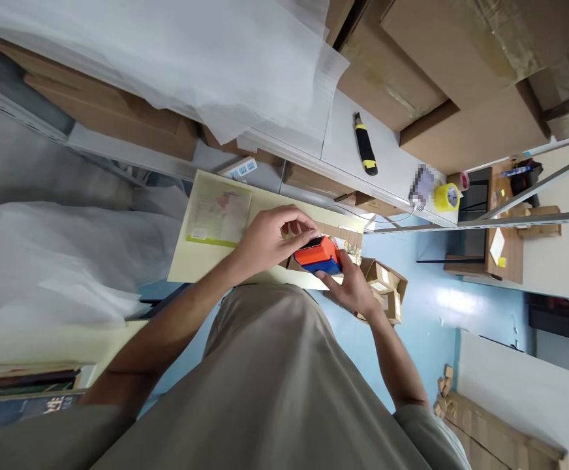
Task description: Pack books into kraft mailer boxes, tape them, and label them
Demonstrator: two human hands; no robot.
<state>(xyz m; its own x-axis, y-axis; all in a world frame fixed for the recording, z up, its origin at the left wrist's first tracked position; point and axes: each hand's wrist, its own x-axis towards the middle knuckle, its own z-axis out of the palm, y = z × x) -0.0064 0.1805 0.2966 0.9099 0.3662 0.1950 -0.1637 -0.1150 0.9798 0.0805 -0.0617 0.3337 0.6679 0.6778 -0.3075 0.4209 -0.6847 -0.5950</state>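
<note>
A small boxy orange-and-blue object (pixel 320 253) with a black part at its left end is held above the pale yellow table. My right hand (pixel 355 286) grips its right end, thumb along the blue side. From the left, my left hand (pixel 275 236) reaches over with thumb and forefinger pinched together at the black end. What lies between those fingertips is too small to make out. Left of my left hand, a clear plastic packet (pixel 220 212) with a green lower edge lies flat on the yellow table (pixel 179 264).
Beyond the table runs a grey shelf (pixel 346 127) bearing a black-and-yellow utility knife (pixel 365 145), a yellow tape roll (pixel 445 197) and large cardboard boxes (pixel 461 59). White translucent sheeting (pixel 245 59) hangs over its left part. An open carton (pixel 396 284) stands right of the table.
</note>
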